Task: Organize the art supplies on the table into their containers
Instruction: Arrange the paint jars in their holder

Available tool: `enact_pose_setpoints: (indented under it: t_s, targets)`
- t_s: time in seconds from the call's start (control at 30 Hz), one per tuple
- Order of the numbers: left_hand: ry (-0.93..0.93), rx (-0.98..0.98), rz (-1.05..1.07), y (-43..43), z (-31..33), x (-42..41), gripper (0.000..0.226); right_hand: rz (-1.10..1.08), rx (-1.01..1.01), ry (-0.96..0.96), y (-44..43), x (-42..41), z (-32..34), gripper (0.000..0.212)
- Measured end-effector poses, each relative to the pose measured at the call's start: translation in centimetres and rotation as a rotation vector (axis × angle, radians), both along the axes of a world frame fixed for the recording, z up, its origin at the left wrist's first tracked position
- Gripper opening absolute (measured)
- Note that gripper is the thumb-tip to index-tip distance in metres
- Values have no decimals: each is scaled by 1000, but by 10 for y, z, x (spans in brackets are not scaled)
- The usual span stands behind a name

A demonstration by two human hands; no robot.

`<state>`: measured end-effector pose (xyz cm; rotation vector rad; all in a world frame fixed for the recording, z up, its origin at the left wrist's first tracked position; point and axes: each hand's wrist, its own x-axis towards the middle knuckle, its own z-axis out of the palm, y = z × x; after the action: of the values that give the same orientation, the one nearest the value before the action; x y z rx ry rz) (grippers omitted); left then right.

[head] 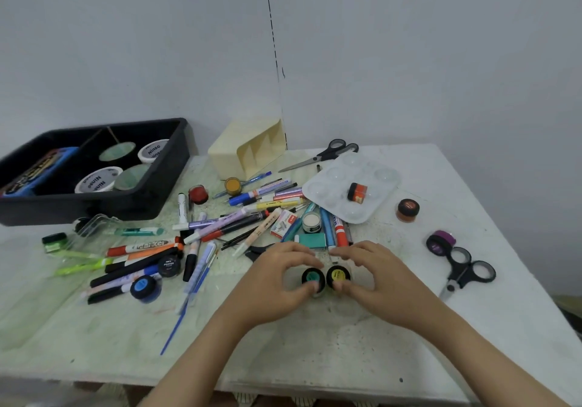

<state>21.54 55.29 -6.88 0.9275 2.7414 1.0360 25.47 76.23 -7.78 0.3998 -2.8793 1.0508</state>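
Lower centre: our left hand (277, 283) grips a small teal-topped paint pot (313, 276), our right hand (374, 276) a yellow-topped paint pot (338, 275) beside it; the white table (315, 353) lies bare below them.

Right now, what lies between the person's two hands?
In the head view, two small paint pots stand side by side between the left hand and right hand: a teal pot, a yellow pot.

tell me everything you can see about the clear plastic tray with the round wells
The clear tray is thin see-through plastic, roughly rectangular with rounded corners and rows of round wells. It lies on the white table, right of the marker pile, its left edge meeting some marker ends. A small orange paint pot with a black lid lies on its side in it.
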Motion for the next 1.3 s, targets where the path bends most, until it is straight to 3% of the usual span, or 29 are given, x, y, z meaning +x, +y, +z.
enact_pose_setpoints:
  t_s: [0.07,0.2,0.3,0.4,0.5,0.73,0.83,0.93,1.03,1.3]
  targets:
    - [1,37,66,3,1,-7,27,-67,-18,54,11,-6,2,41]
    - [131,-64,179,15,2,-31,38,-335,244,220,40,-28,10,39]
    - [157,-113,207,25,1,-48,45,-496,419,130,57,-44,12,44]
    - [167,-189,198,34,-2,-61,52,-524,503,7,69,-54,10,37]
    - [161,-234,187,39,-6,-67,51,-509,478,70,76,-57,6,26]
    - [106,-88,283,36,1,-58,38,-222,223,151,62,-35,15,20]
    - [-66,123,438,26,15,-48,20,-136,86,146,44,-28,24,23]
    - [-301,381,593,10,27,-37,19,-40,-24,148,24,-22,33,28]
    - [-444,522,570,-4,37,-23,28,79,-71,84,3,-18,38,28]
    - [-301,496,492,-34,21,14,35,319,101,177,-42,-19,24,28]
